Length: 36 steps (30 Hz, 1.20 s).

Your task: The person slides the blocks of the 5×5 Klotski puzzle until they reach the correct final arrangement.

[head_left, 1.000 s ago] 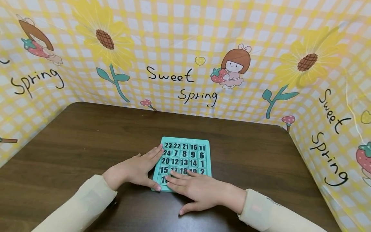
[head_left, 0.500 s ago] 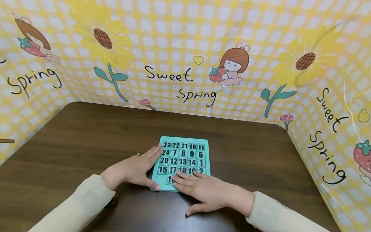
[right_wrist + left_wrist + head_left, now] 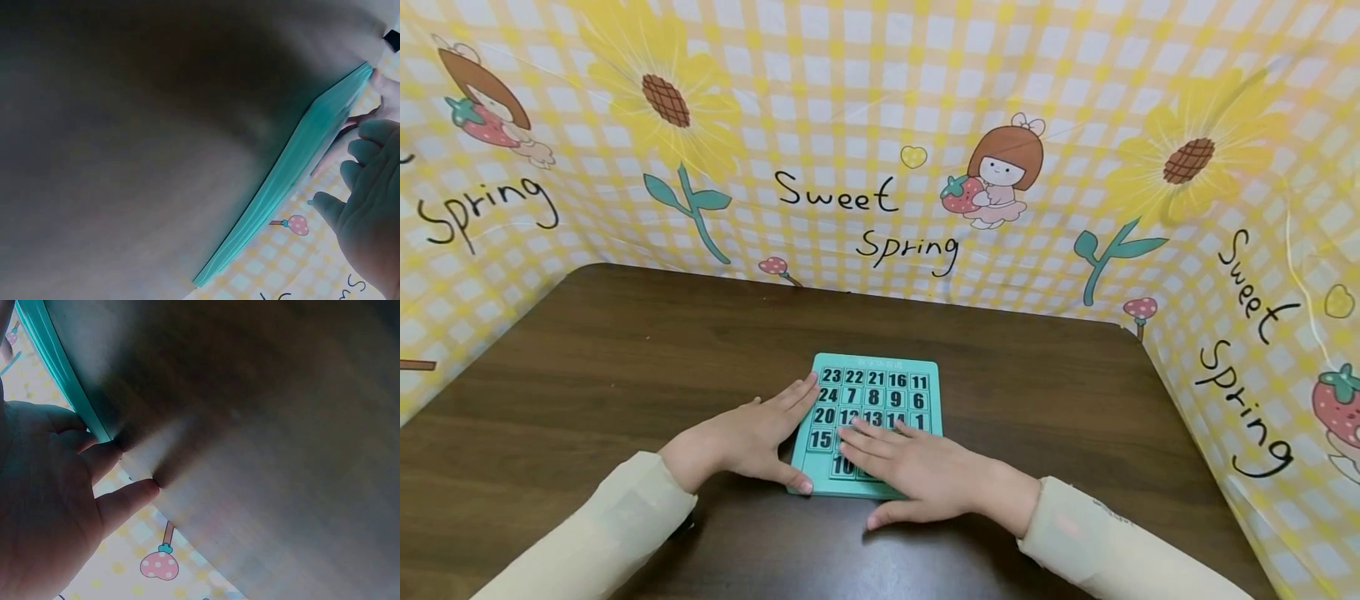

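A turquoise number slide puzzle (image 3: 880, 364) lies flat on the table, its tiles printed with black numbers. At the bottom left of its grid is a bare slot, with the 10 tile (image 3: 842, 466) just right of it. My left hand (image 3: 752, 437) rests along the puzzle's left side, fingertips at the edge and thumb at the near left corner. Straight fingers of my right hand (image 3: 921, 471) lie over the lower rows and hide several tiles. In the right wrist view, that hand's palm (image 3: 372, 206) is above the puzzle's side edge (image 3: 300, 156).
The dark brown wooden table (image 3: 685, 333) extends around the puzzle. A yellow checked cloth (image 3: 850, 108) with flowers and "Sweet Spring" lettering stands along the back and both sides.
The 10 tile has slid right from the bottom left corner, leaving the slot there. My right hand first moved right with it, then shifted up and left over the fourth row. My left hand stays put.
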Motion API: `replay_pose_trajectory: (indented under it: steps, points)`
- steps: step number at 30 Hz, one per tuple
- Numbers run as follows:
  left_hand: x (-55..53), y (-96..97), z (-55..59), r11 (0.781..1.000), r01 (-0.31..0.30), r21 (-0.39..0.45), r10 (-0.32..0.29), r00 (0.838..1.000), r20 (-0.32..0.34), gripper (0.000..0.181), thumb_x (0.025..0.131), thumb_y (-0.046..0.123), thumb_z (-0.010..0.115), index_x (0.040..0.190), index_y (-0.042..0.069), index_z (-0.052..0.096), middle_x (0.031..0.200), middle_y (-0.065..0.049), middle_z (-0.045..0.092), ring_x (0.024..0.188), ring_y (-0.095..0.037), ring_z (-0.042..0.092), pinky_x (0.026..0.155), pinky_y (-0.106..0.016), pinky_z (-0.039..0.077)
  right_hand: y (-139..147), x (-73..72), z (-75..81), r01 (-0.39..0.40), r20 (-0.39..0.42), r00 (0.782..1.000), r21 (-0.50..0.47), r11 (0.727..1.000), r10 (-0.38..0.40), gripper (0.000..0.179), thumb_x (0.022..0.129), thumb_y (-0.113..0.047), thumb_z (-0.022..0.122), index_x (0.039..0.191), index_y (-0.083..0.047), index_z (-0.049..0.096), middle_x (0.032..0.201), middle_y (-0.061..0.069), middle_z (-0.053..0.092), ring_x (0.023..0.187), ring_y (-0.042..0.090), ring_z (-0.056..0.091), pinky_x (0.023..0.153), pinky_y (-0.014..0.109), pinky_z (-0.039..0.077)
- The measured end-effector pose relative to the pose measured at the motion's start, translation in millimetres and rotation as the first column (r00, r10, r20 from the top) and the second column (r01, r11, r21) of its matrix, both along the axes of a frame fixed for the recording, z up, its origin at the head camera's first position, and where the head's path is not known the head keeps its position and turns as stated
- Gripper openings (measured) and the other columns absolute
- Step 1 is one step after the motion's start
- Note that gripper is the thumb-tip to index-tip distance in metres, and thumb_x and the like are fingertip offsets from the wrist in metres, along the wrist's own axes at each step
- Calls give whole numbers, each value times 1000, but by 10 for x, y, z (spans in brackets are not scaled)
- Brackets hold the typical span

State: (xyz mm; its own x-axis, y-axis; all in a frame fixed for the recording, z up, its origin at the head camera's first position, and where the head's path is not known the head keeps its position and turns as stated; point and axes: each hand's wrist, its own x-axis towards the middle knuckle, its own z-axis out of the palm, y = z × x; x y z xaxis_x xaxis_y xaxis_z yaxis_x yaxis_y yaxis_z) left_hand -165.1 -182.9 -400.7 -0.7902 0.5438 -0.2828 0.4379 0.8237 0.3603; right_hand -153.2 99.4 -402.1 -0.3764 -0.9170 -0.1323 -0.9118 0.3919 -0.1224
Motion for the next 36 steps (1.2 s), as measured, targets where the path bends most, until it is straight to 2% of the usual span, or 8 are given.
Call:
replay_pose_trajectory:
  steps: [6, 13, 26, 36]
  points:
    - [0, 9, 9, 1000, 3, 3, -3, 1000, 7, 129, 71, 75, 71, 160, 5, 8, 169, -11, -1, 155, -34, 11, 111, -72, 25, -134, -145, -23, 10, -13, 1000, 13, 1000, -10, 84, 99, -66, 35, 161, -15, 10, 169, -1, 2, 156, 17, 0, 121, 55, 24]
    - [-21, 10, 10, 1000, 13, -6, -13, 1000, 6, 128, 72, 75, 69, 160, 6, 7, 169, -10, -2, 155, -33, 10, 111, -72, 24, -238, -202, -10, 17, 4, 1000, 54, 998, -17, 86, 97, -70, 32, 161, -17, 8, 169, -4, -2, 156, 14, -6, 123, 55, 18]
    - [-17, 14, 16, 1000, 19, -8, -19, 1000, 2, 128, 73, 74, 70, 160, 4, 8, 169, -12, -2, 155, -34, 11, 110, -72, 25, -297, -154, -15, 4, -8, 1000, 115, 993, -3, 90, 95, -74, 33, 161, -19, 8, 169, -7, -3, 155, 12, -4, 124, 54, 14]
    - [-13, 3, 12, 1000, 11, -14, -11, 1000, -2, 129, 72, 75, 70, 160, 4, 9, 169, -12, -1, 155, -34, 12, 110, -72, 26, -311, -53, -36, -28, -28, 999, 110, 994, 31, 92, 93, -77, 32, 161, -19, 10, 169, -7, 1, 156, 12, -2, 123, 53, 19]
